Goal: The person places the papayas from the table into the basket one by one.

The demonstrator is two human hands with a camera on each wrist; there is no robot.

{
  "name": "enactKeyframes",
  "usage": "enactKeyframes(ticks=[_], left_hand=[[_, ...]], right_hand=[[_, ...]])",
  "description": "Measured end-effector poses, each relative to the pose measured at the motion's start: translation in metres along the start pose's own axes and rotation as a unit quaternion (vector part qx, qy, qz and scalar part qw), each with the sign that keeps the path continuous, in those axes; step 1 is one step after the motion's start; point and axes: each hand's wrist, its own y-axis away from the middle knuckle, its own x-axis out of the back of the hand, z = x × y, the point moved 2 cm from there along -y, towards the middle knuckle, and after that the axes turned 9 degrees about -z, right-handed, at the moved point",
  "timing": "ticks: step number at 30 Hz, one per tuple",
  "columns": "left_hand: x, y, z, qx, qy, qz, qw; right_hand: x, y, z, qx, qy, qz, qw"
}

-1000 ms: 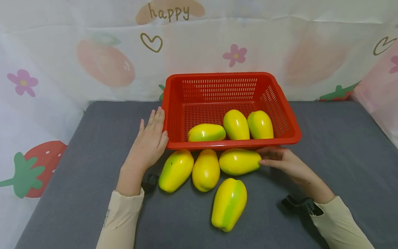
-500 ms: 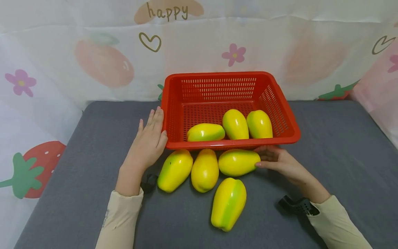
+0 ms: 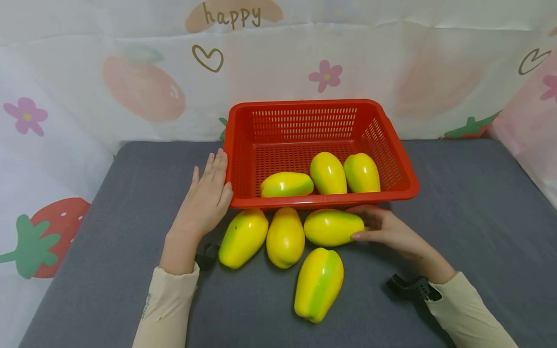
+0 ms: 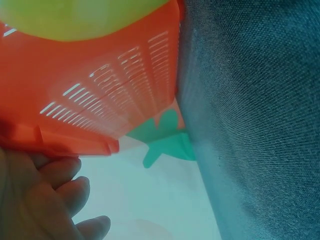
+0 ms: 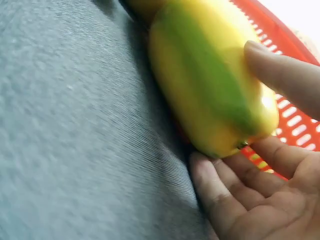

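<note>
Yellow papayas with green streaks lie inside and in front of a red plastic basket. My left hand rests against the basket's left side, fingers straight; in the left wrist view its fingers are at the rim. In front of the basket my right hand holds the right end of a sideways papaya, thumb on the near side and fingers round the far side. The right wrist view shows this papaya between thumb and fingers, low over the cloth.
Left of the held papaya lie two more, a papaya and a speckled papaya. Another papaya lies nearer the front. Three sit in the basket, including a sideways papaya. A grey cloth covers the table; a printed curtain hangs behind.
My right hand has moved slightly left, its thumb and fingers reaching further along the papaya. The left hand stays at the basket. The whole view has shifted a little.
</note>
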Motion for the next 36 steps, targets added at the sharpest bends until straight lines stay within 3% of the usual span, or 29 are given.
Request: enactKeyframes(ticks=[13, 22, 26, 31, 36], left_hand=[[0.000, 0.000, -0.002, 0.001, 0.003, 0.001, 1.0000], [-0.001, -0.001, -0.001, 0.002, 0.005, 0.000, 1.0000], [-0.001, -0.002, 0.000, 0.003, 0.005, -0.001, 1.0000], [0.000, -0.001, 0.000, 0.002, 0.004, -0.003, 1.0000], [0.000, -0.001, 0.000, 0.004, 0.004, -0.005, 1.0000]], right_hand=[[-0.006, -0.005, 0.000, 0.026, 0.005, -0.001, 0.9996], [0.003, 0.000, 0.000, 0.005, 0.046, 0.008, 0.9989], [0.013, 0.008, -0.002, -0.019, 0.086, -0.011, 0.9960], [0.019, 0.015, -0.004, -0.048, 0.083, -0.044, 0.9944], [0.014, 0.009, -0.003, -0.004, 0.091, -0.045, 0.9948]])
